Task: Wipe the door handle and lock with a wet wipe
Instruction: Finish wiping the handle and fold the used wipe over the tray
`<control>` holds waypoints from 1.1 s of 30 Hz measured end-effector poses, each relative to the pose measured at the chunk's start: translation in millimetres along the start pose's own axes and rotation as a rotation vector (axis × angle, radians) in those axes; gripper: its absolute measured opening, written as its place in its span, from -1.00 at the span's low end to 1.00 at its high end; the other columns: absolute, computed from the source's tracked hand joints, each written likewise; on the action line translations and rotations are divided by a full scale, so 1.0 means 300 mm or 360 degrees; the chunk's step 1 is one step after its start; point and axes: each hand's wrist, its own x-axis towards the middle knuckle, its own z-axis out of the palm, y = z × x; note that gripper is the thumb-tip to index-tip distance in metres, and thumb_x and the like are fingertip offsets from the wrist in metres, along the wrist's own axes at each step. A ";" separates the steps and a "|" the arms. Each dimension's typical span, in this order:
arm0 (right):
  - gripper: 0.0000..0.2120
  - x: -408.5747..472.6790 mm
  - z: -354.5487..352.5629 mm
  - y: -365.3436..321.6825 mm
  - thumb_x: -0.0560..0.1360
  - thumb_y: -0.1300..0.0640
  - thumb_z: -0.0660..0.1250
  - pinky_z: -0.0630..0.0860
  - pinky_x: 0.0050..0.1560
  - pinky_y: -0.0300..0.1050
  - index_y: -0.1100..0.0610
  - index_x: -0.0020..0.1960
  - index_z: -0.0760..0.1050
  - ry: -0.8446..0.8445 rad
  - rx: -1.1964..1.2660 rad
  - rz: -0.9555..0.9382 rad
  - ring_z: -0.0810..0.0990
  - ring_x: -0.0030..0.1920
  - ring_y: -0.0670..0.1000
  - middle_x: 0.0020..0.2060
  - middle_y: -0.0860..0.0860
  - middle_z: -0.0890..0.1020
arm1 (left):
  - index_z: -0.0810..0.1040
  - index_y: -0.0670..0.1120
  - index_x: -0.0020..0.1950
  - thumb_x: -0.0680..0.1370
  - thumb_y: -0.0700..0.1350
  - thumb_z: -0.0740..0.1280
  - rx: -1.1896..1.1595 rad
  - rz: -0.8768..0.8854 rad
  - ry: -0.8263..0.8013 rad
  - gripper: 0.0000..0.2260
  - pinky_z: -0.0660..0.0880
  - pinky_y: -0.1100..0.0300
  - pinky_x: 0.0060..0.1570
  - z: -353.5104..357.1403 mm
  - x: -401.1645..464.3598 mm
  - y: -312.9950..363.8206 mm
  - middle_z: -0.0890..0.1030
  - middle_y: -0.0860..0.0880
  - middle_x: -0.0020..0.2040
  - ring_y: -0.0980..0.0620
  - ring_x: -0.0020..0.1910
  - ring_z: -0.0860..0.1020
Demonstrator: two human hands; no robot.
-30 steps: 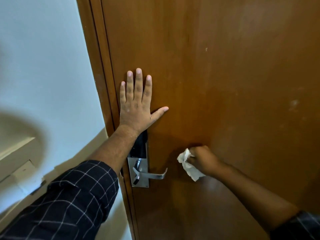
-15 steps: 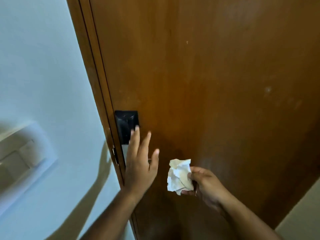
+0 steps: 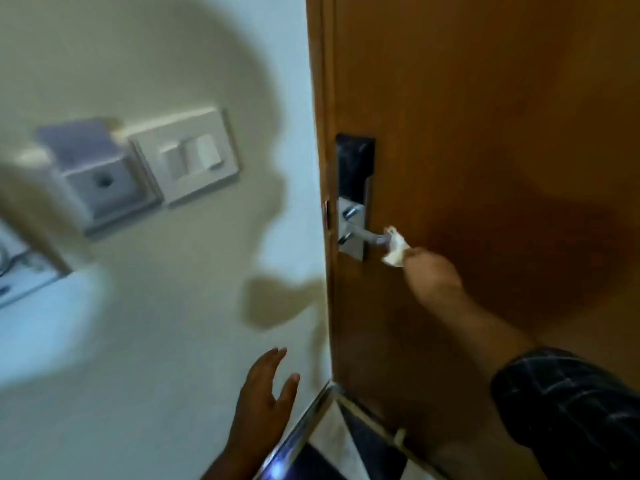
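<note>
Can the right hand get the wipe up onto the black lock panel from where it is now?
Probably yes. The right hand presses the wet wipe against the end of the door handle, and the black lock panel sits directly above on the same plate. Nothing lies between them; the left hand hangs low, clear of the door.

You are working against a brown wooden door [image 3: 485, 133], which carries a lock plate [image 3: 355, 188], black on top and silver below, just left of where your right hand [image 3: 433, 268] pinches the wet wipe [image 3: 394, 249]. The silver lever handle [image 3: 367, 235] juts from that plate, its free end touching the wipe at your fingertips.
</note>
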 end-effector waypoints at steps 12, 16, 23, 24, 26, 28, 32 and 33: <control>-0.74 -0.840 0.312 -0.376 0.52 0.28 0.28 0.61 -0.27 -0.13 0.03 -0.20 0.68 -0.1340 0.1781 -0.0138 0.70 -0.23 0.01 -0.29 -0.01 0.73 | 0.39 0.21 0.41 0.47 0.20 0.39 -0.0388 -0.0772 -0.0127 -0.47 0.61 0.32 0.01 -0.215 -0.596 -0.156 0.49 0.20 0.27 0.31 0.08 0.60; -0.80 -1.096 0.306 -0.551 0.54 0.13 0.28 0.56 -0.28 -0.30 -0.08 -0.07 0.66 -0.1712 0.1578 -0.0579 0.66 -0.22 -0.23 -0.20 -0.13 0.71 | 0.40 0.25 0.40 0.38 0.16 0.53 -0.0410 -0.0746 -0.0253 -0.38 0.48 0.52 -0.04 -0.309 -0.826 -0.234 0.47 0.30 0.27 0.52 0.04 0.53; -0.91 -1.501 0.321 -0.820 0.50 0.13 0.36 0.64 -0.05 -0.04 0.09 -0.06 0.64 -0.1473 0.1232 -0.0785 0.66 -0.13 -0.02 -0.14 0.03 0.70 | 0.70 0.11 -0.08 0.38 0.06 0.53 -0.0288 -0.0786 -0.0113 -0.85 0.60 0.18 -0.11 -0.484 -1.293 -0.385 0.73 0.08 -0.15 0.09 -0.15 0.68; -0.94 -1.545 0.330 -0.832 0.49 0.13 0.38 0.64 -0.08 -0.06 0.06 -0.12 0.63 -0.1425 0.1231 -0.0784 0.66 -0.16 -0.03 -0.18 0.00 0.69 | 0.69 0.00 -0.09 0.45 -0.02 0.50 -0.0254 -0.0809 -0.0049 -0.90 0.58 0.10 -0.14 -0.488 -1.329 -0.405 0.72 -0.02 -0.15 -0.03 -0.13 0.68; -0.94 -1.745 0.331 -0.913 0.47 0.13 0.41 0.64 -0.18 -0.13 0.00 -0.17 0.59 -0.1456 0.1198 -0.0803 0.64 -0.21 -0.07 -0.25 -0.05 0.65 | 0.64 -0.17 -0.11 0.53 -0.09 0.40 -0.0167 -0.0859 0.0114 -0.86 0.50 0.07 -0.17 -0.559 -1.507 -0.464 0.68 -0.23 -0.11 -0.25 -0.05 0.64; -0.91 -1.926 0.335 -0.970 0.44 0.15 0.46 0.62 -0.34 -0.22 0.03 -0.11 0.55 -0.1641 0.1243 -0.0730 0.64 -0.21 -0.07 -0.20 -0.02 0.64 | 0.63 -0.20 -0.09 0.51 -0.04 0.34 -0.0263 -0.0967 0.0227 -0.78 0.54 0.05 -0.17 -0.616 -1.664 -0.522 0.66 -0.27 -0.09 -0.28 -0.06 0.63; -0.82 -2.128 0.357 -1.045 0.42 0.21 0.47 0.67 -0.29 -0.11 0.05 -0.07 0.51 -0.1749 0.1305 -0.0536 0.64 -0.09 0.05 -0.06 0.12 0.62 | 0.60 -0.08 -0.06 0.43 -0.07 0.33 -0.0503 -0.1223 0.0305 -0.85 0.69 -0.01 -0.09 -0.707 -1.855 -0.602 0.66 -0.16 -0.02 -0.10 -0.06 0.63; -0.84 -2.164 0.362 -1.066 0.43 0.24 0.45 0.69 -0.24 -0.01 0.08 -0.08 0.51 -0.1713 0.1350 -0.0471 0.64 -0.07 0.09 -0.05 0.15 0.61 | 0.59 -0.08 -0.05 0.40 -0.07 0.35 -0.0558 -0.1278 0.0326 -0.83 0.68 -0.11 -0.04 -0.721 -1.894 -0.633 0.65 -0.16 -0.01 -0.13 -0.02 0.62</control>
